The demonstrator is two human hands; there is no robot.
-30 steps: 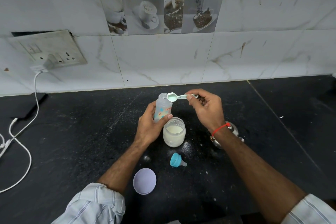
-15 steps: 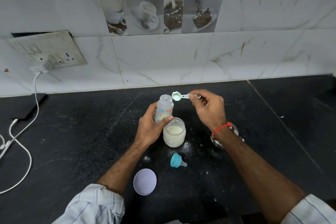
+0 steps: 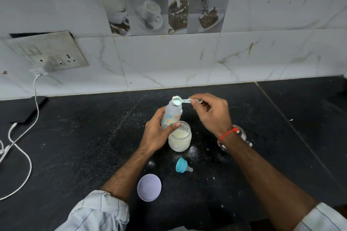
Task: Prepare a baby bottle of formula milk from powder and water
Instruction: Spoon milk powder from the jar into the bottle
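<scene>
White cable [image 3: 28, 155] loops down the far left of the frame from a charger [image 3: 45, 67] plugged into the grimy wall socket plate [image 3: 47, 50] at upper left, and trails across the black stone bench [image 3: 84, 146]. Along the top of the frame runs a marbled tile wall [image 3: 169, 58] with a band of coffee-cup picture tiles. At the lower middle, a pale lilac round lid [image 3: 149, 187] lies flat on the bench beside the left forearm, whose striped sleeve [image 3: 97, 212] shows at the bottom edge. The left hand [image 3: 156, 133] is wrapped around the lower body of the baby bottle [image 3: 173, 113], thumb across its printed front, holding it upright just above centre. Touching that hand on its right side stands an open glass jar [image 3: 179, 138] of pale formula powder, with scattered white powder on the bench around it. Below the jar, a teal bottle collar with its clear teat [image 3: 182, 165] lies on its side. The right hand [image 3: 212, 112] pinches the handle of a small mint-green scoop [image 3: 177, 100] between thumb and fingers; the scoop bowl, holding powder, sits at the bottle's open mouth. A red thread band [image 3: 228, 134] circles the right wrist, and behind that wrist a steel vessel [image 3: 242, 137] is partly hidden.
</scene>
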